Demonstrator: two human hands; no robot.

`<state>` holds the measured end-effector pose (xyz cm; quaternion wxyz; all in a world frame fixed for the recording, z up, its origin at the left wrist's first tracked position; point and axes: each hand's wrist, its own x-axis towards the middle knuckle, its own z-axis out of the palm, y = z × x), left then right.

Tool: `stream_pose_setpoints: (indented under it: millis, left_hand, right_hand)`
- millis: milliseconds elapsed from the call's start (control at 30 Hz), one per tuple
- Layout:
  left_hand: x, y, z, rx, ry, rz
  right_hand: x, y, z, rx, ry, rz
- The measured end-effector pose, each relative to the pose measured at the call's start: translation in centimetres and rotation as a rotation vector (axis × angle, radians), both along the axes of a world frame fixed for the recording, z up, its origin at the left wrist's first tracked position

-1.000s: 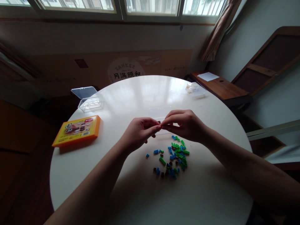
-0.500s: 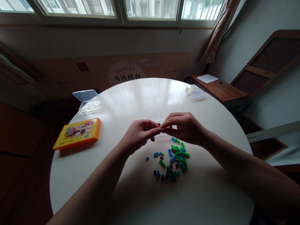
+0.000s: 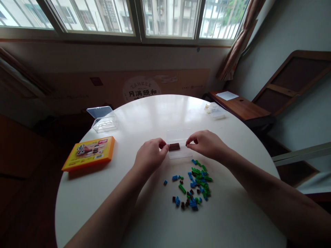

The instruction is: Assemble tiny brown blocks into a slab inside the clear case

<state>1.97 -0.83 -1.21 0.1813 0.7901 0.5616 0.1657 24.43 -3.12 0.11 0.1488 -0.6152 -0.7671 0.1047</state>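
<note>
My left hand (image 3: 151, 156) pinches the left end of a small flat brown brick piece (image 3: 174, 146), held just above a clear plastic tray (image 3: 181, 154) on the round white table (image 3: 144, 117). My right hand (image 3: 207, 144) is just right of the piece, a small gap apart from it. Its thumb and forefinger are pressed together; what they hold, if anything, is too small to see. A loose pile of blue, green and brown bricks (image 3: 195, 182) lies on the table just in front of my right hand.
An orange box (image 3: 89, 153) lies at the table's left. Behind it stands an open clear plastic case (image 3: 103, 120). A small clear packet (image 3: 214, 110) sits at the far right edge. A wooden side table (image 3: 240, 106) with paper stands beyond it.
My hands have drawn apart from fingertips together. The brown piece now shows between them, in my left hand. The view has tilted upward.
</note>
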Motion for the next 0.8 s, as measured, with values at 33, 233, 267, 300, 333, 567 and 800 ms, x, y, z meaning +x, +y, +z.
stream_pose_setpoints:
  millis: [33, 233, 267, 300, 333, 567, 800]
  left_hand:
    - [0.1, -0.1, 0.0, -0.011, 0.018, -0.005]
    - [0.3, -0.3, 0.0, -0.019, 0.085, -0.019]
    - [0.3, -0.3, 0.0, -0.019, 0.087, -0.020]
    - [0.3, -0.2, 0.0, -0.020, 0.088, -0.022]
    - [0.3, -0.2, -0.1, -0.021, 0.090, -0.021]
    - [0.2, -0.1, -0.3, -0.030, 0.071, -0.028]
    - [0.2, 0.0, -0.3, -0.039, 0.068, -0.027]
  right_hand:
    - [-0.2, 0.1, -0.1, -0.020, -0.021, -0.008]
    - [-1.2, 0.8, -0.8, -0.055, -0.084, -0.040]
    - [-1.4, 0.9, -0.9, -0.049, -0.089, -0.047]
    - [-1.5, 0.9, -1.0, -0.043, -0.093, -0.052]
    - [-1.5, 1.0, -1.0, -0.036, -0.097, -0.055]
    - [-1.1, 0.0, -1.0, 0.027, -0.044, 0.000]
    - [-0.7, -0.2, -1.4, 0.027, -0.007, 0.031]
